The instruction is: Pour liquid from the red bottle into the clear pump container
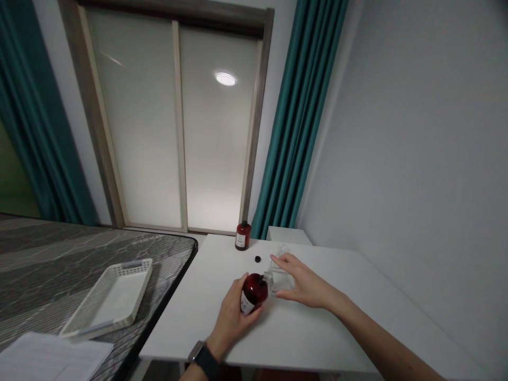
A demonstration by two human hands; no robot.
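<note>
My left hand [235, 307] is closed around a dark red bottle [256, 288] with a white label, tilted so its neck points right. Beside it, my right hand [296, 280] grips a clear square-sided container [280, 279], thumb and fingers on its sides. The bottle's neck meets the container's left side; whether it goes into an opening I cannot tell. A small black cap [257, 259] lies on the white table [317, 338] just beyond the hands. Farther back stands a second dark red bottle [243, 236], upright, with a black top and white label.
Left of the table is a grey-striped mattress [166, 254] bearing a white plastic basket [137, 296] and white papers [51, 357]. Behind the table are a white box-like piece [289, 234], a teal curtain [297, 121] and frosted sliding doors [218, 143]. A wall [416, 159] bounds the right side.
</note>
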